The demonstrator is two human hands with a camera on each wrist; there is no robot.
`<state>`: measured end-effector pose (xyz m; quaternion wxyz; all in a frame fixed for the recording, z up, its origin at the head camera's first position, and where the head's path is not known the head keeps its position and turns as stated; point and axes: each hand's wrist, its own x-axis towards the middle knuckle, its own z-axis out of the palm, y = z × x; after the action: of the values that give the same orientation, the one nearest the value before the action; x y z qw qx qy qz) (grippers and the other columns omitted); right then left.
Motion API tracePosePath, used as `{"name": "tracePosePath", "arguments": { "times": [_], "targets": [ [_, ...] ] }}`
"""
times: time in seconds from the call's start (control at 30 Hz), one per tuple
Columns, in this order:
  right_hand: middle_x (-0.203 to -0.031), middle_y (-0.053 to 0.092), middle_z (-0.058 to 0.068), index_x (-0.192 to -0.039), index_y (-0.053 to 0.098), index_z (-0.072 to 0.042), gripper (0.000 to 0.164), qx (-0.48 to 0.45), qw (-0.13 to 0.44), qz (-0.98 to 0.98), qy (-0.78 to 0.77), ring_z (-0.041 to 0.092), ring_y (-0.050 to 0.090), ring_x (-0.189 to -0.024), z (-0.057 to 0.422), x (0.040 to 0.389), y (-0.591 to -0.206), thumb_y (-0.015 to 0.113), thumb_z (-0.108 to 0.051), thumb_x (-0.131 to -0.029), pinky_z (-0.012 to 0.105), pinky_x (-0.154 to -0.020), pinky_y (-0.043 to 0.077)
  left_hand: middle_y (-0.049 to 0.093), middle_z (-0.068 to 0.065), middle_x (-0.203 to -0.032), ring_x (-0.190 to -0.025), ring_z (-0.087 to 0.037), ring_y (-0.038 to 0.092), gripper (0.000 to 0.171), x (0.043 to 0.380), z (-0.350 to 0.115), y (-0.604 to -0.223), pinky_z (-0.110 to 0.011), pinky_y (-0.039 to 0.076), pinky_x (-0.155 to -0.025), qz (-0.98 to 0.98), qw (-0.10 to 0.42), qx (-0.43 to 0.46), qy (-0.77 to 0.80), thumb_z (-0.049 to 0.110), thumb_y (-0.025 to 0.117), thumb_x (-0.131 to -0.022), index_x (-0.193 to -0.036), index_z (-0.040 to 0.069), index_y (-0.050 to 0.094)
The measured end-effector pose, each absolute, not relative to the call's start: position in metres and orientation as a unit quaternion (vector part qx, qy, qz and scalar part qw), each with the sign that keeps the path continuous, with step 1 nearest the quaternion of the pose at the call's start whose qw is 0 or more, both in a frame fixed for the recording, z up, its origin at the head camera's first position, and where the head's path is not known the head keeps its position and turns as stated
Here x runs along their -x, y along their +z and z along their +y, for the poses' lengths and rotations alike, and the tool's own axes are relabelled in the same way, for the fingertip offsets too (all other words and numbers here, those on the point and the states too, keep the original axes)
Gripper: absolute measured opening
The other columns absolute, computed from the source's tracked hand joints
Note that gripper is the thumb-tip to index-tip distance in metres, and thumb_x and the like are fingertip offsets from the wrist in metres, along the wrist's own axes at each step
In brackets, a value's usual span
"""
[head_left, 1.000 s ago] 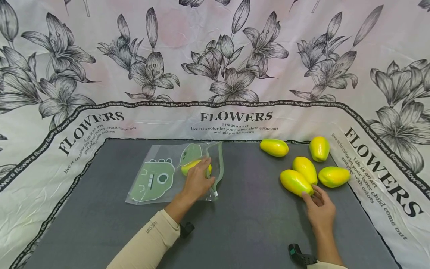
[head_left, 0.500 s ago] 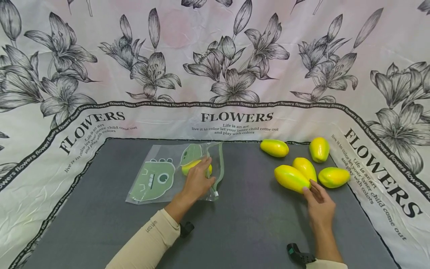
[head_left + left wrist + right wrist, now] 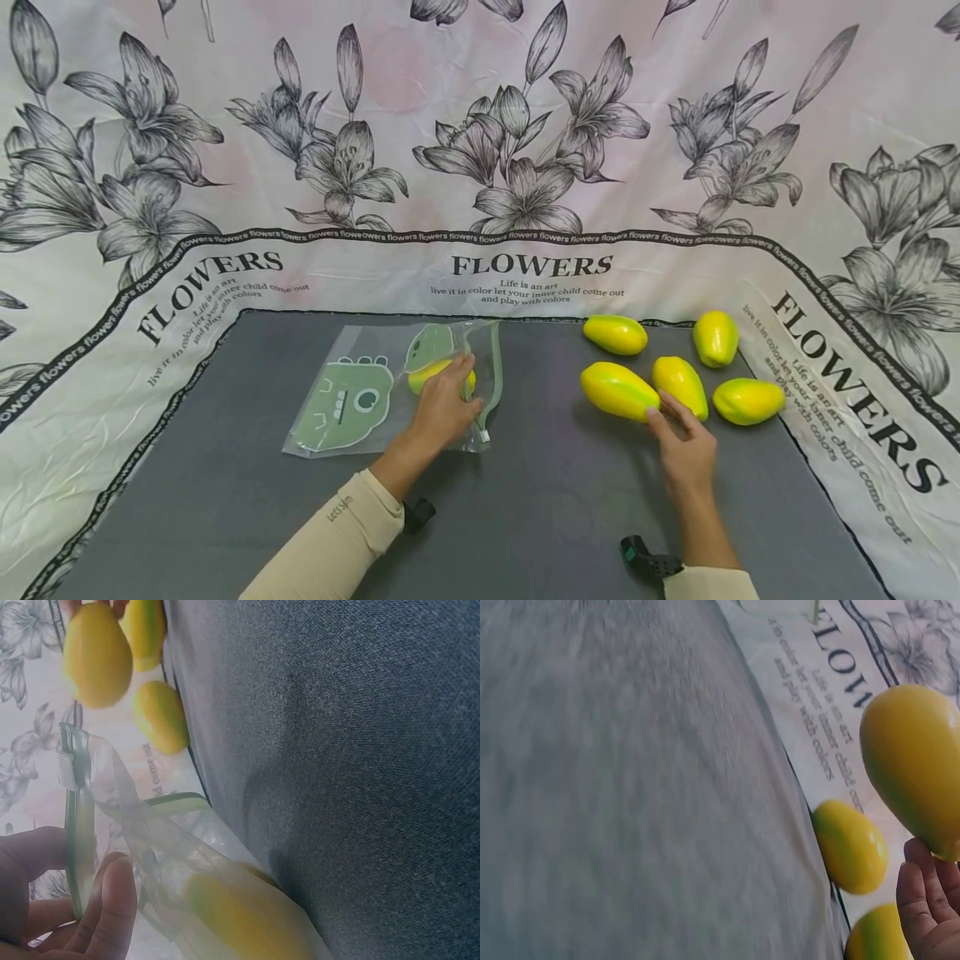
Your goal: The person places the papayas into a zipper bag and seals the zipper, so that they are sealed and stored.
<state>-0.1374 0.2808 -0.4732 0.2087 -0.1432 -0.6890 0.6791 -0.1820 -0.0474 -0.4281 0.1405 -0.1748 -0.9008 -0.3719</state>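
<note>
Basically, R hand (image 3: 684, 450) grip = pinching one end of a glossy yellow-green oval fruit (image 3: 617, 390), held up off the dark grey fabric-topped worktop (image 3: 540, 500). L hand (image 3: 442, 408) grip = pinching the green zip edge (image 3: 76, 806) of a clear plastic bag (image 3: 341, 408) w/ green cartoon print, on L part of worktop. 1 yellow oval fruit (image 3: 422, 377) inside bag, partly hidden by L hand. 4 other yellow-green oval fruits (image 3: 678, 385) on R part of worktop, incl. 1 just beside R fingertips. White floral-print cloth (image 3: 390, 279) behind.
</note>
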Motion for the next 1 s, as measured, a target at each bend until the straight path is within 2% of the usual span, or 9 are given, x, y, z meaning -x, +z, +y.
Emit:
{"name": "tracePosePath", "arguments": {
  "times": [0.13, 0.37, 0.5, 0.73, 1.0],
  "targets": [
    [-0.112, 0.058, 0.008, -0.128, 0.061, 0.001, 0.041, 0.107, 0.200, -0.693, 0.684, 0.017, 0.060, -0.093, 0.272, 0.142, -0.473, 0.069, -0.010, -0.090, 0.020, -0.076, 0.052, 0.049, -0.027, -0.135, -0.123, -0.039, 0.048, 0.063, 0.181, -0.047, -0.428, -0.045, 0.038, -0.102, -0.901, 0.141, 0.175, -0.372, 0.001, 0.078, -0.074, -0.131, -0.008, 0.055],
    [-0.111, 0.058, 0.011, -0.128, 0.061, 0.001, 0.039, 0.063, 0.196, -0.704, 0.680, 0.015, 0.062, -0.085, 0.256, 0.151, -0.473, 0.067, -0.008, -0.091, 0.024, -0.076, 0.053, 0.049, -0.027, -0.135, -0.123, -0.039, 0.048, 0.062, 0.180, -0.048, -0.429, -0.046, 0.039, -0.101, -0.901, 0.141, 0.177, -0.370, 0.001, 0.078, -0.074, -0.131, -0.009, 0.055],
    [-0.112, 0.058, 0.013, -0.128, 0.060, 0.003, 0.039, 0.045, 0.187, -0.708, 0.679, 0.015, 0.064, -0.087, 0.244, 0.156, -0.474, 0.066, -0.007, -0.091, 0.025, -0.076, 0.054, 0.049, -0.027, -0.134, -0.122, -0.039, 0.049, 0.061, 0.180, -0.048, -0.431, -0.046, 0.040, -0.100, -0.900, 0.146, 0.180, -0.370, 0.001, 0.077, -0.074, -0.130, -0.009, 0.055],
    [-0.114, 0.059, 0.015, -0.127, 0.062, -0.001, 0.038, 0.017, 0.161, -0.716, 0.679, 0.019, 0.064, -0.091, 0.224, 0.165, -0.475, 0.068, -0.013, -0.091, 0.027, -0.076, 0.054, 0.050, -0.027, -0.134, -0.122, -0.039, 0.049, 0.062, 0.180, -0.047, -0.433, -0.046, 0.040, -0.100, -0.899, 0.152, 0.182, -0.368, 0.000, 0.077, -0.073, -0.130, -0.009, 0.056],
    [-0.113, 0.058, 0.021, -0.126, 0.061, 0.004, 0.038, -0.025, 0.146, -0.698, 0.700, 0.021, 0.064, -0.096, 0.205, 0.173, -0.478, 0.068, -0.008, -0.090, 0.030, -0.077, 0.054, 0.050, -0.024, -0.135, -0.122, -0.038, 0.049, 0.063, 0.180, -0.049, -0.433, -0.045, 0.039, -0.101, -0.899, 0.144, 0.179, -0.372, -0.001, 0.077, -0.073, -0.132, -0.007, 0.055]
  ]
}}
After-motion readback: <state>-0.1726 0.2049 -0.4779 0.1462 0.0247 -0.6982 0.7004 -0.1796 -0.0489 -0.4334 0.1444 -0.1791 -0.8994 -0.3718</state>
